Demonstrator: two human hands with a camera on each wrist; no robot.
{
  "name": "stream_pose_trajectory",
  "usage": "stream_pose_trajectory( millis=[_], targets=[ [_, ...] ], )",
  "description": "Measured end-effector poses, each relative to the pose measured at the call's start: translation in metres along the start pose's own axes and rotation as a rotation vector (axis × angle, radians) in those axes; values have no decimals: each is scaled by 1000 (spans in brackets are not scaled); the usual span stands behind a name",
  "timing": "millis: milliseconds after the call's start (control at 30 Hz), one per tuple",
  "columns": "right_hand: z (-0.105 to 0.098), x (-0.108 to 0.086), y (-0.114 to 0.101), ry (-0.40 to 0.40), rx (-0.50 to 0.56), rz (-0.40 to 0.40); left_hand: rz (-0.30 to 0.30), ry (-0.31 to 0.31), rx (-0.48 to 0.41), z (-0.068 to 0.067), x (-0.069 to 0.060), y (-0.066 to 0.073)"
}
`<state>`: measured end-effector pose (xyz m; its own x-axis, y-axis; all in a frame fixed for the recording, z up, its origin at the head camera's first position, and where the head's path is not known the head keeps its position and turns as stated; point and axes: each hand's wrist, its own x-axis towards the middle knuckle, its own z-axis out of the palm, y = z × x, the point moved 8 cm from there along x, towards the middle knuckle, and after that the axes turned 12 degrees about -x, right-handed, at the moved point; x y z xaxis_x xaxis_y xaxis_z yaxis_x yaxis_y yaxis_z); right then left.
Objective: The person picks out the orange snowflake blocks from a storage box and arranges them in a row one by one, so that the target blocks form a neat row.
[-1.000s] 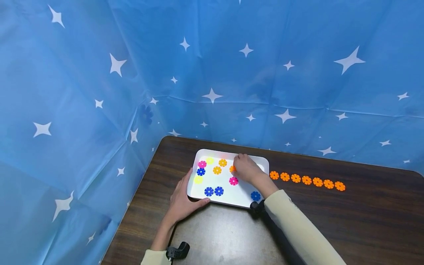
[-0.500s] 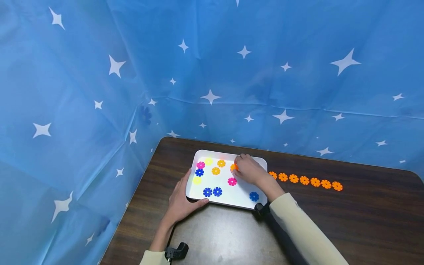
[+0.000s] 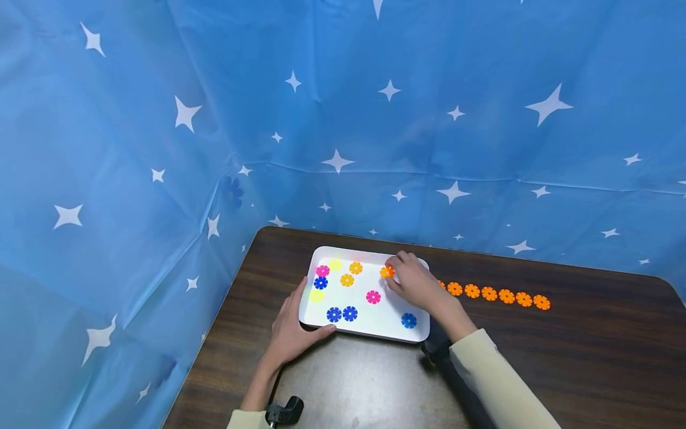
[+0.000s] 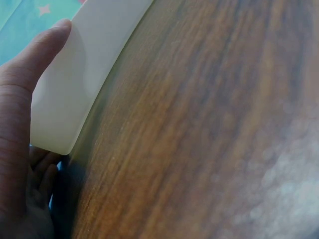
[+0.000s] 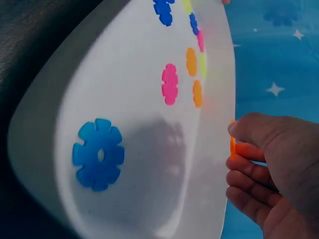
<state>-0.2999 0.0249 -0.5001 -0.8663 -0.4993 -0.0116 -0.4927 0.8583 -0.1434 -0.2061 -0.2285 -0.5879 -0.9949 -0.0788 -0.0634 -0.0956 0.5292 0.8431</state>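
Note:
My right hand (image 3: 417, 282) pinches an orange flower-shaped plastic disc (image 3: 387, 271) between thumb and fingers, above the right part of a white tray (image 3: 375, 335). The right wrist view shows that orange disc (image 5: 233, 139) edge-on at the fingertips. At the tray's left near corner, my left hand (image 3: 292, 330) holds the rim, thumb along the near wall and fingers along the left side. In the left wrist view the thumb (image 4: 50, 42) lies against the tray wall (image 4: 70, 99). Inside the tray lie pink (image 3: 373, 297), blue (image 3: 409, 320), yellow (image 3: 317, 295) and light orange discs (image 3: 347, 280).
Right of the tray, several orange discs (image 3: 489, 293) lie in a row on the dark wooden table (image 3: 595, 333); my right hand partly hides the leftmost. A blue star-patterned cloth (image 3: 343, 119) hangs behind and to the left of the table.
My right hand has lifted the orange disc and moved slightly right with it, so the disc shows more fully. The left hand stays on the tray corner. The head view has shifted slightly.

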Motion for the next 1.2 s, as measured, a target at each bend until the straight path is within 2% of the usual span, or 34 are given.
stream_pose_trajectory(
  millis=[500, 1200],
  targets=[
    [-13, -37, 31, 104, 55, 73, 7, 7, -16, -1, 0, 1],
    [-13, -79, 83, 163, 85, 144, 18, 6, -7, -1, 0, 1]
  ],
)
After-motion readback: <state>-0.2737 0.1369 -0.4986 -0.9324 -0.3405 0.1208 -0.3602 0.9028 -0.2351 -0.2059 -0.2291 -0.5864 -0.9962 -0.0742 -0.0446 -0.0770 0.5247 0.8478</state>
